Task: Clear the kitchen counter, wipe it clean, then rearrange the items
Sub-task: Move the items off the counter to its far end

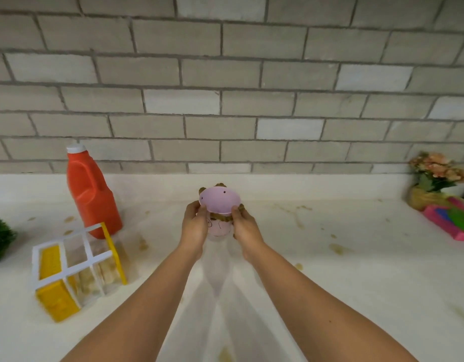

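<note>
Pink cup, hands (left, right) gripping sides

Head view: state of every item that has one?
pink cup: held in both grips, mouth tilted toward camera, nothing visible inside.
left grip: holds the cup's side.
right grip: holds the cup's other side.
red jug: upright, white cap on.
yellow-and-white organizer: standing on counter, beside jug.
counter: brown stains, not yet wiped.

Your left hand and right hand grip a pink cup, possibly tilted, above the stained counter
</note>
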Action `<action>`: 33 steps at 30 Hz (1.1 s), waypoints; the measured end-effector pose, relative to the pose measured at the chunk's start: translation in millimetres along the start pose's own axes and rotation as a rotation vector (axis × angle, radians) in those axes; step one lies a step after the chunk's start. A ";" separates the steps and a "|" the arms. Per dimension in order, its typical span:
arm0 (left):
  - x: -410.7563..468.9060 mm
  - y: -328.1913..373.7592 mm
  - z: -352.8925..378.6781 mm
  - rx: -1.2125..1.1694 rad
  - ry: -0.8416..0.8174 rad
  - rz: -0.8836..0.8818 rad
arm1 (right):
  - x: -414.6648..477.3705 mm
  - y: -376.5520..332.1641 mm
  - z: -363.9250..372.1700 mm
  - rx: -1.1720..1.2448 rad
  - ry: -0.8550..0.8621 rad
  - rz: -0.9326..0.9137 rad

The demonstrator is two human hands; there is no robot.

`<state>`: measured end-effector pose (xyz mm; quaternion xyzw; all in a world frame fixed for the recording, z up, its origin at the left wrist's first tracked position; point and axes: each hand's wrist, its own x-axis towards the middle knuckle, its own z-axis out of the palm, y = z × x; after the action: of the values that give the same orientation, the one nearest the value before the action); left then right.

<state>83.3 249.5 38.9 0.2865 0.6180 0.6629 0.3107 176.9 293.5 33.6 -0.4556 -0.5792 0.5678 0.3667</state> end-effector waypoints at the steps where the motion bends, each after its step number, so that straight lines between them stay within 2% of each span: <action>1: -4.0 1.9 9.6 -0.003 -0.028 0.012 | -2.8 -1.3 -10.6 0.004 0.023 -0.011; 7: -38.9 8.8 82.1 0.009 -0.180 0.050 | -30.9 -3.3 -92.7 0.043 0.151 -0.048; 14: -110.0 13.5 201.0 0.007 -0.365 0.076 | -71.8 -1.3 -226.4 0.050 0.318 -0.087; 24: -216.9 -16.0 358.5 -0.014 -0.540 0.031 | -131.8 27.4 -407.9 -0.011 0.508 -0.083; 33: -254.8 -29.6 446.6 0.051 -0.703 -0.033 | -140.2 50.0 -503.2 0.035 0.616 -0.019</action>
<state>589.9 342.0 42.6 0.4948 0.4941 0.5032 0.5078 700.8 320.9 40.5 -0.5945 -0.4353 0.4094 0.5380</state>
